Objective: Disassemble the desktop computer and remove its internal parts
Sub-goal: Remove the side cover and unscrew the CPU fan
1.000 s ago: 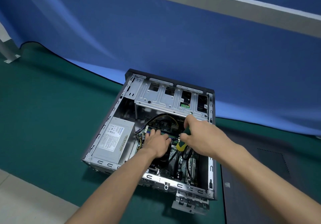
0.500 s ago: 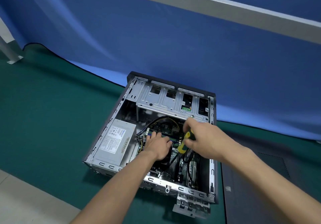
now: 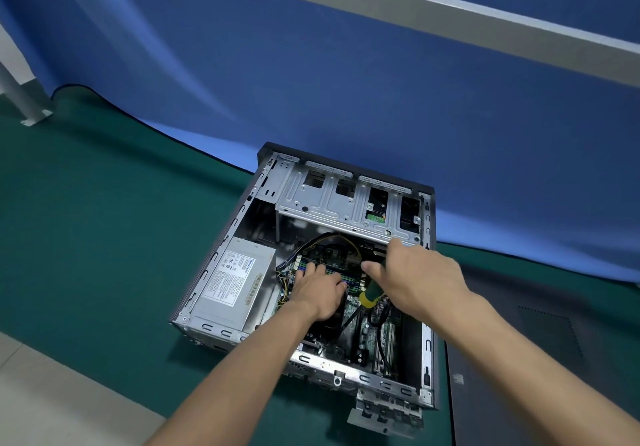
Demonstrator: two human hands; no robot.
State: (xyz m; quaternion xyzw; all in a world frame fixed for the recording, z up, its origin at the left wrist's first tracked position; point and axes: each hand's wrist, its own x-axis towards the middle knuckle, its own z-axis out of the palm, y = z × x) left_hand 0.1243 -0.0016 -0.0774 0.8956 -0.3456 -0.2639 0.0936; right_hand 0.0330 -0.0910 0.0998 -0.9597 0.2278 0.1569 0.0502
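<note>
Screwdriver (image 3: 370, 297) shaft hidden under right hand (image 3: 420, 281), which grips its green-yellow handle over one open computer case (image 3: 221, 258) on green mat (image 3: 86, 237), left hand (image 3: 320, 291) spread flat on motherboard (image 3: 346, 272), fingertips unclear, beside one power supply (image 3: 235, 286).

You see a computer case (image 3: 313, 199) of dull grey metal. It sits on a matt green mat (image 3: 104, 220). The blue cloth (image 3: 311, 82) looks smooth.
</note>
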